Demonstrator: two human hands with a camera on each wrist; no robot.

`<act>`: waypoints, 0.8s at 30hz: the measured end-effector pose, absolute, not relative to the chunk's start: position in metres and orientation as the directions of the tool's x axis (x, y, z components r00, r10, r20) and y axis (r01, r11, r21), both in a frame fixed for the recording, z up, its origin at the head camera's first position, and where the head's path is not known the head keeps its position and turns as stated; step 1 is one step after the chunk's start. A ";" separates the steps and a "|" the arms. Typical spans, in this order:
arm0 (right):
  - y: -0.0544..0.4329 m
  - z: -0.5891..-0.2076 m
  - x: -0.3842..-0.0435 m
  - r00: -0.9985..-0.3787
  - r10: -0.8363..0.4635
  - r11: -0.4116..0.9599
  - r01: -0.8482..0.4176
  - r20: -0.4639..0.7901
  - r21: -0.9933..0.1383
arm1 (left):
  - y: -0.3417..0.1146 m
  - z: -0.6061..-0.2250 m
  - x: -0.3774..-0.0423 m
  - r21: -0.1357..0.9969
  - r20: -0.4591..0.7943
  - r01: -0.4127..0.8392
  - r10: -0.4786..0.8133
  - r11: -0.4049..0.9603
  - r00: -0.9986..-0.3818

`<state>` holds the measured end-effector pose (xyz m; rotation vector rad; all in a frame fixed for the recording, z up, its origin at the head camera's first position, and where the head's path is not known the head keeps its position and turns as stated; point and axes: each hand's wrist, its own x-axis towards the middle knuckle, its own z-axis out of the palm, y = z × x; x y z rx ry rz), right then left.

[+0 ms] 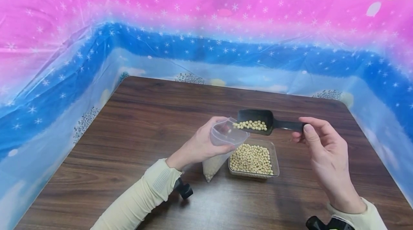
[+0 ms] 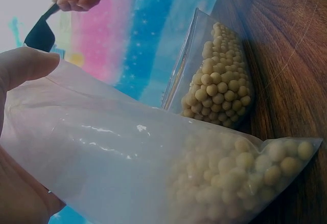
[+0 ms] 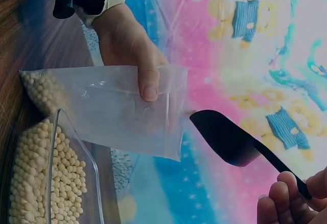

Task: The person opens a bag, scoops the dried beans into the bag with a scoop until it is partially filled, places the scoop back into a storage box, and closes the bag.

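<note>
My left hand (image 1: 201,140) grips a translucent plastic bag (image 2: 102,127) near its top, thumb on one side, and the bag's mouth stands wide. Pale round beans, like soybeans, fill the bag's lower corner. The handle of a black scoop (image 1: 258,120) is pinched between thumb and fingers of my right hand (image 1: 329,154). Beans (image 1: 255,125) lie in the scoop, gathered toward its front lip, which overlaps the bag's opening in the head view. Below the scoop, a clear plastic container (image 1: 275,158) full of the same beans stands on the table.
The dark wood-grain table (image 1: 129,115) carries the container close beside the bag's lower end. A pink and blue patterned cloth (image 1: 206,43) hangs around the table's far and side edges. Black devices (image 1: 184,188) are strapped at both wrists.
</note>
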<state>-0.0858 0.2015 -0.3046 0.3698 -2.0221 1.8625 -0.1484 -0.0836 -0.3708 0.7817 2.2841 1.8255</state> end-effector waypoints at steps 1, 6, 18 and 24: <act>0.201 -0.304 -0.086 -0.896 0.060 0.098 -0.433 0.439 -0.896 | -0.084 -0.371 -0.148 0.937 0.223 0.319 0.457 0.144 -0.861; 0.200 -0.300 -0.084 -0.890 0.094 0.108 -0.437 0.446 -0.893 | -0.084 -0.371 -0.148 0.936 0.218 0.317 0.454 0.154 -0.864; 0.194 -0.303 -0.085 -0.770 0.068 0.254 -0.602 0.634 -0.757 | -0.084 -0.371 -0.147 0.952 0.182 0.275 0.468 0.137 -0.865; 0.194 -0.305 -0.083 -0.747 0.070 0.478 -0.557 0.661 -0.679 | -0.085 -0.372 -0.147 0.947 0.175 0.277 0.461 0.163 -0.870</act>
